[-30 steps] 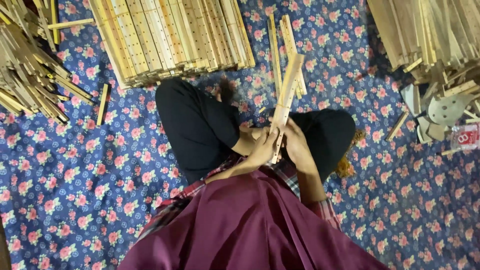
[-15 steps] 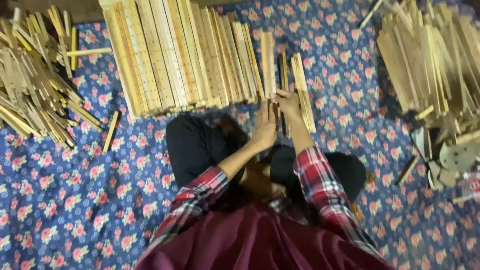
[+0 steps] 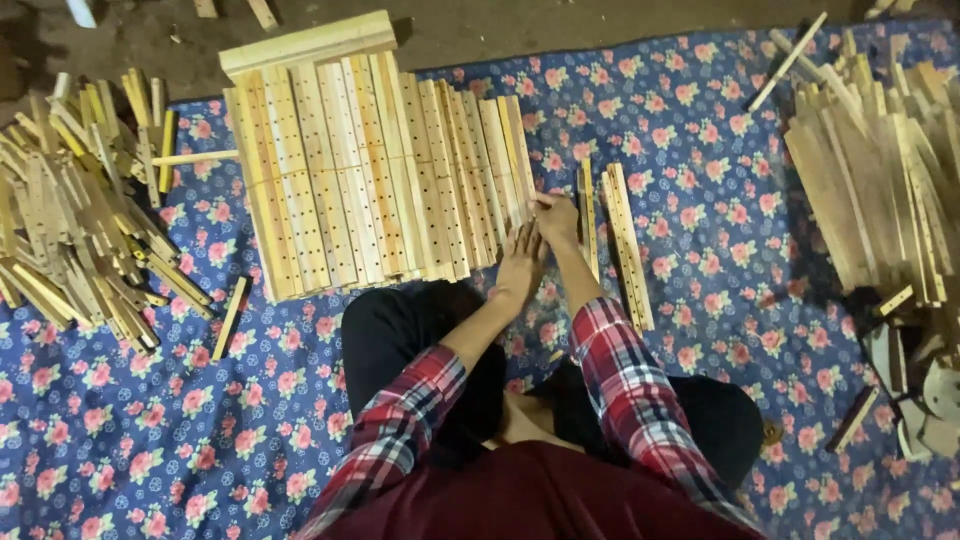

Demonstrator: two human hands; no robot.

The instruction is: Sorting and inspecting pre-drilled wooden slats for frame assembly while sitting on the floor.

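Pale wood makes up the row of long drilled slats (image 3: pixel 380 190) lying side by side in the upper middle of the blue floral cloth (image 3: pixel 120 440), each slat marked with lines of small dark holes. At the row's right edge both hands meet. The left hand (image 3: pixel 520 262) lies flat with its fingers pressed together against the outermost slat, near that slat's lower end. The right hand (image 3: pixel 556 215) sits just above it, fingers curled onto the same edge; whether they pinch the slat cannot be told. Both arms wear red plaid sleeves (image 3: pixel 620 380), and the person sits on the cloth in black trousers.

Just right of the hands lie two loose narrow wooden strips (image 3: pixel 628 245), apart from the row. A thicker plain wooden block (image 3: pixel 308 42) caps the row's far end, at the cloth's top edge. A jumbled heap of short wooden sticks (image 3: pixel 70 220) fills the cloth's left edge, and a stack of longer wooden slats (image 3: pixel 880 180) the right edge. Grey metal pieces (image 3: pixel 925 390) rest near the lower right corner. Beyond the cloth's top edge runs a bare dark floor (image 3: pixel 560 25).
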